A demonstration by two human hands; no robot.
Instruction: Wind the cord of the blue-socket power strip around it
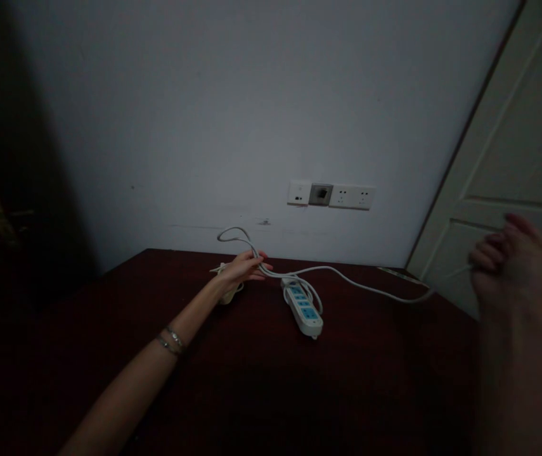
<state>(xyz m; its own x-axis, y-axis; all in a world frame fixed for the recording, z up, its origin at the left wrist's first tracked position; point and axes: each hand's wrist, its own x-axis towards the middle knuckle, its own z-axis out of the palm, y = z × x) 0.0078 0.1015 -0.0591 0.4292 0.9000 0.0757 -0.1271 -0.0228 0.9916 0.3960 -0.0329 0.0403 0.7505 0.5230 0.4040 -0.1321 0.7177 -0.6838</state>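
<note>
A white power strip (309, 322) with blue socket faces lies on the dark red table, some cable looped over its far end. My left hand (245, 266) is closed around the white cable (335, 271) just left of the strip, and a loop of it rises above the fingers. From there the cable runs right, sagging, to my right hand (513, 266). That hand is raised at the far right, blurred, with fingers curled shut on the cable. Partly hidden beneath my left wrist is a cream-coloured object (227, 296) with a thin cord; its kind cannot be made out.
The dark red table (370, 380) meets a pale wall (204, 126). Wall sockets (352, 197) sit above its back edge. A light panelled door (503, 158) stands at the right. A dark door with a brass handle (2, 218) is at the left.
</note>
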